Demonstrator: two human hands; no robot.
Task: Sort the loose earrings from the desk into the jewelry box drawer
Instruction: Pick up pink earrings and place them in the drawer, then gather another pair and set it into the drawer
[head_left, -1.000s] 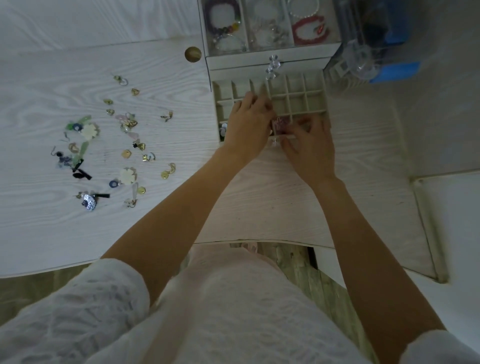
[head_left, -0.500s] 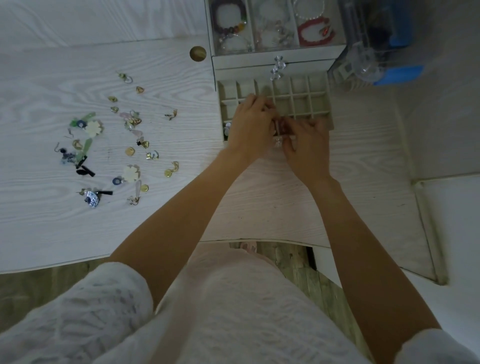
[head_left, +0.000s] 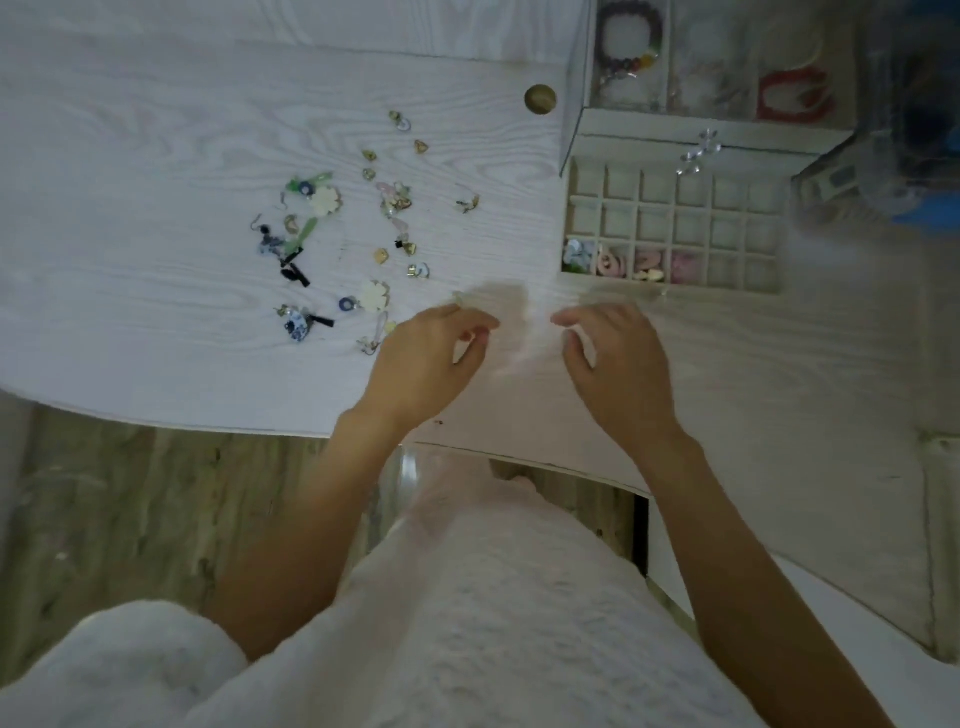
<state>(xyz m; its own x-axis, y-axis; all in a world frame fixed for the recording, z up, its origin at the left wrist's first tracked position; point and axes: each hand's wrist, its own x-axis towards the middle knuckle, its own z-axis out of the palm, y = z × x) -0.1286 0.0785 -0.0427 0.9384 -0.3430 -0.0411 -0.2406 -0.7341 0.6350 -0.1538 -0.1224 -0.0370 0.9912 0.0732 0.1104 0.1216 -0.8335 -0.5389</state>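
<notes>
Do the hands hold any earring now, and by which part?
Nothing is visibly held. The left hand and right hand hover over the desk, fingers loosely curled, though motion blur leaves some doubt.

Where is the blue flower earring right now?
In the head view, the blue earring sits in the drawer, in the near-left corner compartment, just left of the pink rings.

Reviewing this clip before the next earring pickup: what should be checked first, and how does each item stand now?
1. Left hand free, holding nothing: ok.
2. Right hand free: ok.
3. Drawer pulled out, compartments reachable: ok.
4. Unfilled compartments left: ok; only the front row's four left cells hold pieces.
5. Loose earrings remain on the desk beside the left hand: ok.
6. Matching pairs identifiable in the pile: cannot tell, too small and blurred.
</notes>
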